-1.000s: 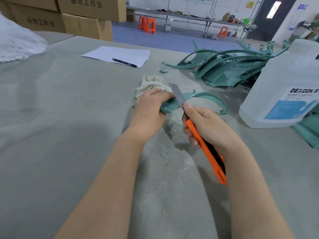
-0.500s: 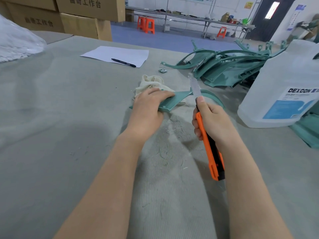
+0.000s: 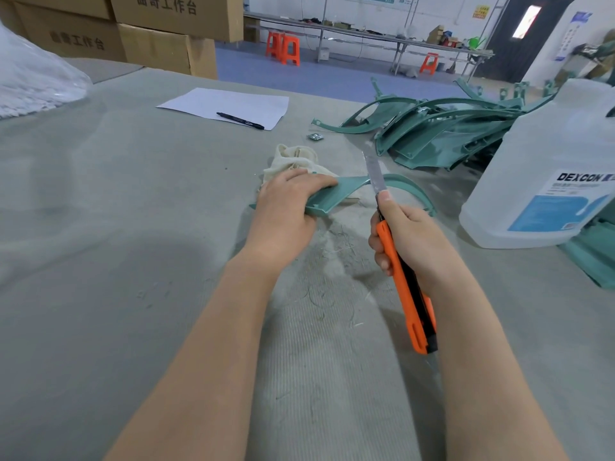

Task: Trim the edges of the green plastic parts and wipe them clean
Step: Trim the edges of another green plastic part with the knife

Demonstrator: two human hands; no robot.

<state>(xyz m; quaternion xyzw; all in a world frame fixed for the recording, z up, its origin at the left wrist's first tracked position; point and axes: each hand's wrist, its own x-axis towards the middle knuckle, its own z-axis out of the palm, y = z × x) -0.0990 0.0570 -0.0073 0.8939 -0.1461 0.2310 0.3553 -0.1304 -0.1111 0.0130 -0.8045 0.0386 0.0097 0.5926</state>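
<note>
Two hands: left hand (image 3: pixel 286 211) gripping green part (image 3: pixel 329 197) – right hand (image 3: pixel 409 241) fisted round orange knife (image 3: pixel 402 287), blade (image 3: pixel 374 171) across that part.

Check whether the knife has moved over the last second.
Yes. The knife has slid right along the green part, away from the left hand and toward the white jug.

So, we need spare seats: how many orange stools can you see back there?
3 orange stools: two side by side near the left end of the long table at the back, one further right. More may be hidden.
</note>
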